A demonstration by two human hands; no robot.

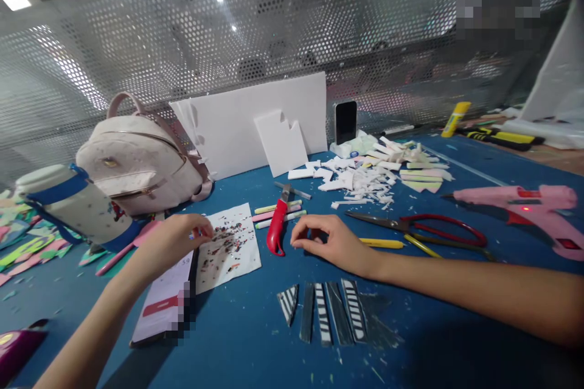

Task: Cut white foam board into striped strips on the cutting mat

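Head view: your left hand [196,232] is over the left edge of the white sheet [249,255], by the top of the lit phone [164,304]. Fingers curled in; can't tell if they pinch anything. Dark bits [225,237] are scattered on that sheet, right beside your fingertips.

Your right hand [332,244] is low over the blue table [237,340], fingers loosely bent, nothing visible in it. Can't tell if the tips meet. Nearest thing to it: the red-handled cutter [276,227], just left of your fingertips, blade pointing away from you, lying by the pastel pens [264,215].

In front of you, between your forearms: a row of dark and striped pieces [350,310], the leftmost a striped triangle.

Right of your right hand: the scissors [440,227], then the pink glue gun [524,203], red light lit. Beyond the hand, a pile of white scraps [360,179]. Far left: the bottle [77,200] in front of the pale backpack [137,157].
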